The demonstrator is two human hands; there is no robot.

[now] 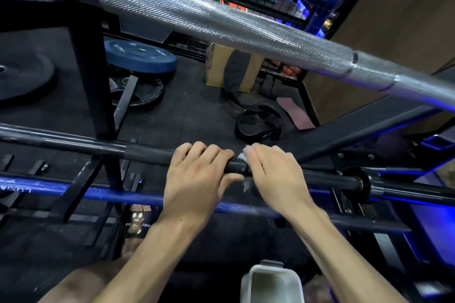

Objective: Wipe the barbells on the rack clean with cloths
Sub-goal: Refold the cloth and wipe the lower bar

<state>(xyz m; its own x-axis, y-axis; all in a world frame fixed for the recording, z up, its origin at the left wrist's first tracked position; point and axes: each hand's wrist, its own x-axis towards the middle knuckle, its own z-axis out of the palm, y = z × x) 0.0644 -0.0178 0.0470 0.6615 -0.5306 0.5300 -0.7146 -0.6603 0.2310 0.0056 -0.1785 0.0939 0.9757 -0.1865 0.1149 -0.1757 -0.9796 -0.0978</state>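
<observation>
A black barbell (147, 154) lies across the rack at mid-frame. My left hand (197, 174) grips it, fingers curled over the top and thumb underneath. Right beside it, my right hand (270, 174) wraps a small white cloth (246, 181) around the same bar; only scraps of the cloth show above and below the fingers. A silver knurled barbell (221, 22) runs diagonally overhead, close to the camera. A blue bar (98, 193) lies lower, in front of the black one.
Black rack posts (91, 81) stand at left. Weight plates, one blue (140, 56), lie on the dark floor beyond. A cardboard box (221, 66), a black belt (258, 125) and a pink mat sit behind. A white container (270, 283) is near my knees.
</observation>
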